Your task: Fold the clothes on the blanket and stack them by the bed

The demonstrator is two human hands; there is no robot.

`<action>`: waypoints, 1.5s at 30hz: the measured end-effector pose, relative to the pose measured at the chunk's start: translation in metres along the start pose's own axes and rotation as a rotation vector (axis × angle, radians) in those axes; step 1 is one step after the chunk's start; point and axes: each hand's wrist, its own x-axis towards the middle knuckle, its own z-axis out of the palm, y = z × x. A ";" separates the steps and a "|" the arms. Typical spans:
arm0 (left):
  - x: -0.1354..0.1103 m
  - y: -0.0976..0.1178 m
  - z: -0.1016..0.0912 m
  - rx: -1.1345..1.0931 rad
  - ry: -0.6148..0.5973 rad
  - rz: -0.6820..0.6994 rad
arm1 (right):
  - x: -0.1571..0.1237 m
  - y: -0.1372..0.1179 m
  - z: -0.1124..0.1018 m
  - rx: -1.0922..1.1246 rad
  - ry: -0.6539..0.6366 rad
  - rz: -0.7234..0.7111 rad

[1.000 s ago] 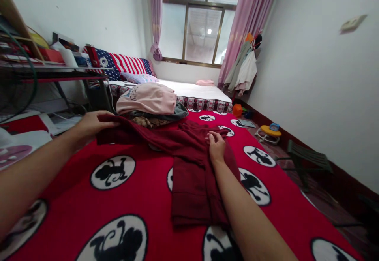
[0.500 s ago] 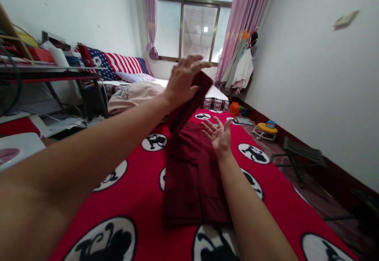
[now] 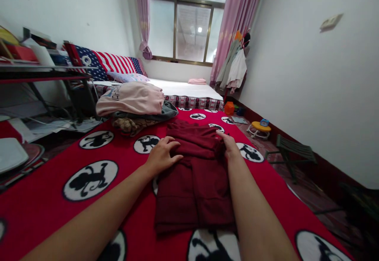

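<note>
A dark red top is lying on a red blanket, right in front of the person, and its wide bottom edge is facing the person. A band of cloth, likely a sleeve, is running across its upper part. The left hand is resting at the left edge of the top, and its thumb and fingers are standing apart, so it is not pinching anything. The right hand is touching the right edge, by a bunched bit of cloth. I cannot tell if it is gripping, because its fingers are partly hiding.

The hands seem to be tucking the sleeve in and making the sides neat. The next move, I think, is calling for flat hands and a soft push, because the cloth near the neck is looking lumpy (lumps are making a fold messy). Pulling too hard could be dragging the sleeve out of place.

Farther off, to the left, a pink top is sitting on a grey-blue cloth.
</note>
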 end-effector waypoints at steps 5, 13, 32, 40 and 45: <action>0.000 -0.004 -0.003 -0.013 -0.094 -0.078 | -0.009 -0.017 -0.003 -0.830 0.209 -0.159; -0.009 0.016 0.015 0.133 -0.042 0.015 | -0.027 -0.012 0.060 -0.822 -0.023 -0.689; -0.011 0.039 0.012 0.182 -0.231 0.090 | 0.038 -0.012 0.181 -1.271 -0.170 -0.523; -0.013 0.041 0.012 0.118 -0.212 0.012 | 0.045 0.036 0.175 -1.333 -0.245 -0.442; -0.013 0.040 0.004 0.124 -0.040 0.052 | 0.043 0.021 0.146 -1.273 -0.295 -0.524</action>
